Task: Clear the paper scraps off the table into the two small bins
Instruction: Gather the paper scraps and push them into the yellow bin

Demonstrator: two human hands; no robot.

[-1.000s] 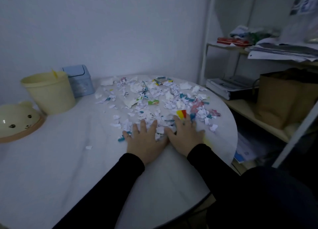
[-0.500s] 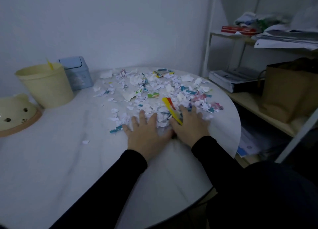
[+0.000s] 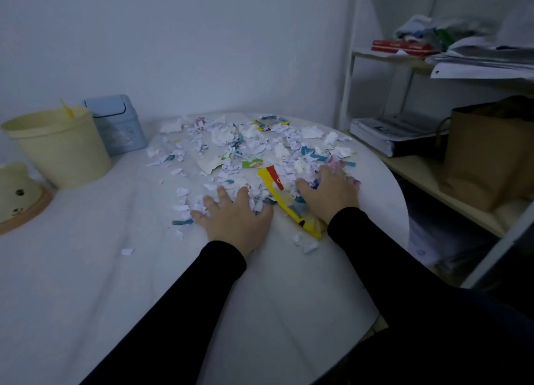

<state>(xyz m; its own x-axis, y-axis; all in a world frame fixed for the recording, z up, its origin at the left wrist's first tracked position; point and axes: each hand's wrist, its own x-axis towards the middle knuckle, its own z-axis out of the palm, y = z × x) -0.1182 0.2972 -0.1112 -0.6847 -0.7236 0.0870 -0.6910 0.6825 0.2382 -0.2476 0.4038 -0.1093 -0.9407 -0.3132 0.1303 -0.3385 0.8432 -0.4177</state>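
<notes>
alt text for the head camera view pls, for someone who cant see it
Left hand and right hand press flat into paper scraps strewn over a white round table, a yellow wrapper between them. A cream bin and blue lidded bin stand at far left.

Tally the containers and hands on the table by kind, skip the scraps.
Bins: 2, a yellow bin and a blue bin
Bear-face lid: 1
Hands: 2, left hand and right hand, both flat on the paper scraps
Total: 5
</notes>
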